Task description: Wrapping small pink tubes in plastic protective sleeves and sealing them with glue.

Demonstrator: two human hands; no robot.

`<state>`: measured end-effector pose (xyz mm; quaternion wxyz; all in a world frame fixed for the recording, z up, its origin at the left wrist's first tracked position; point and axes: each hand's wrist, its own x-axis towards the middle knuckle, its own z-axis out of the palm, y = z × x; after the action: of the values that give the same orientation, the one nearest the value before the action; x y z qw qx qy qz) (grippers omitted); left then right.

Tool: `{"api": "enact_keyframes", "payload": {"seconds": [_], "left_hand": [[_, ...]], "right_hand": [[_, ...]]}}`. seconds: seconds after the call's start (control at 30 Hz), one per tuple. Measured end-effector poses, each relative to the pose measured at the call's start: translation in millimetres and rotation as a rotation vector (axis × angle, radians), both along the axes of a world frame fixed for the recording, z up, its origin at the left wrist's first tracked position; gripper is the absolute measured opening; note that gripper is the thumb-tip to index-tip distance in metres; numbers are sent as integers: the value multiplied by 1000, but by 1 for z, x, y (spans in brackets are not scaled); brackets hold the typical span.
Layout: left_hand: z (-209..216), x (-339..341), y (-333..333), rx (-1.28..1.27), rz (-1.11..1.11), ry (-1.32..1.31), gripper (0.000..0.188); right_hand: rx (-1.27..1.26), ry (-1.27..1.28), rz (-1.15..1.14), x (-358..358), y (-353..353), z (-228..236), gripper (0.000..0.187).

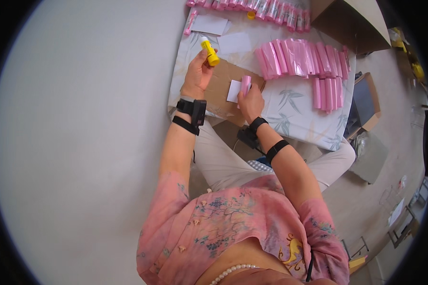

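My left hand [198, 73] is closed around a yellow glue stick [211, 55], its white end tilted up and away from me. A brown cardboard sheet [219, 88] lies under both hands on the table. My right hand [252, 100] grips a pink film-wrapped roll [246, 84], its far end showing beyond the fingers. Beside that roll, a white paper slip [233, 91] rests on the cardboard, partly hidden by the hand. Further off, a round yellow cap [251, 15] sits near the far row of rolls.
Many pink rolls [295, 57] lie side by side at the right, with several more [328, 95] nearer me. Labelled pink rolls [271, 10] line the far edge. White paper sheets [209, 24] lie far left. An open cardboard box [352, 21] stands at the far right corner.
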<state>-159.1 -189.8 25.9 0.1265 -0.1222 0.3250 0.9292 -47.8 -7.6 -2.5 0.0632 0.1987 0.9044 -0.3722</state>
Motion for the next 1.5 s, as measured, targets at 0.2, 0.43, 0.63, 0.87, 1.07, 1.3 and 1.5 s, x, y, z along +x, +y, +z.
{"api": "enact_keyframes", "payload": {"seconds": [0.2, 0.43, 0.63, 0.87, 1.07, 1.3, 1.5], "left_hand": [[1, -38, 12, -857, 107, 300, 40], [34, 2, 18, -1666, -136, 874, 39], [59, 71, 20, -1634, -343, 626, 33], [33, 99, 37, -1548, -334, 603, 27], [19, 103, 48, -1612, -304, 638, 28], [7, 56, 60, -1676, -222, 726, 28], [12, 53, 62, -1685, -190, 743, 29]], "right_hand": [[-128, 58, -17, 4, 14, 1, 37], [24, 124, 25, -5, 14, 2, 35], [31, 69, 1, -9, 13, 2, 35], [83, 59, 11, -10, 8, 0, 32], [90, 52, 20, -9, 6, 3, 33], [70, 26, 23, -10, 6, 6, 33], [90, 7, 8, -12, 5, 5, 32]]}}
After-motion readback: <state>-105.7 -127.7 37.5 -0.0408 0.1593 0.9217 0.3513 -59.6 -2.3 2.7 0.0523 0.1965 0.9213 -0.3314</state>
